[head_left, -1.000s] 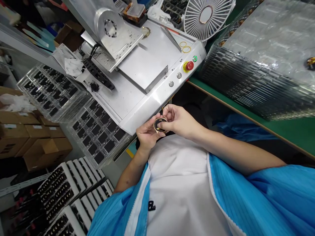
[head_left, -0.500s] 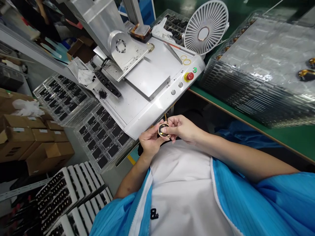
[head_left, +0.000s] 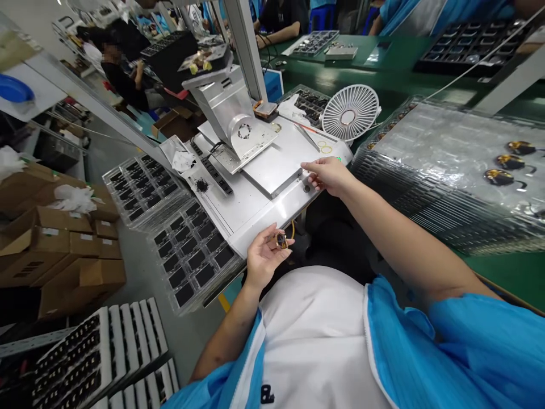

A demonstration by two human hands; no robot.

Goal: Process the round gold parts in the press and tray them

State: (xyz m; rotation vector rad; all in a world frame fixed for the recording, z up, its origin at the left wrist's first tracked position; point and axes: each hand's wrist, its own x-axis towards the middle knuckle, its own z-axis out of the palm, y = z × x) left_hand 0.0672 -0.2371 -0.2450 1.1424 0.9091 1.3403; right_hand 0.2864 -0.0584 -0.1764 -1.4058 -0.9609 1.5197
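Note:
My left hand point(head_left: 264, 255) holds a small round gold-rimmed part point(head_left: 281, 240) between thumb and fingers, just off the front edge of the white machine point(head_left: 255, 218). Over the machine's front right corner is my right hand point(head_left: 330, 175), its index finger stretched out to the left and the other fingers curled. Whether something tiny is between its fingertips is too small to tell. Beside that hand lie tweezers point(head_left: 307, 138) and thin yellow rings point(head_left: 326, 149) on the machine top. A silver plate point(head_left: 272, 170) lies left of the fingertips.
A white fan point(head_left: 349, 113) stands behind the machine. Stacked clear trays point(head_left: 443, 147) rise at the right, with several gold-and-black parts on top. Trays of black squares point(head_left: 191, 250) sit at the left, near cardboard boxes point(head_left: 80, 278). People sit across the green table point(head_left: 319, 76).
My right hand has let go of the round part and moved up and right over the machine. My left hand still holds the part, now tilted. The view has risen, showing more background.

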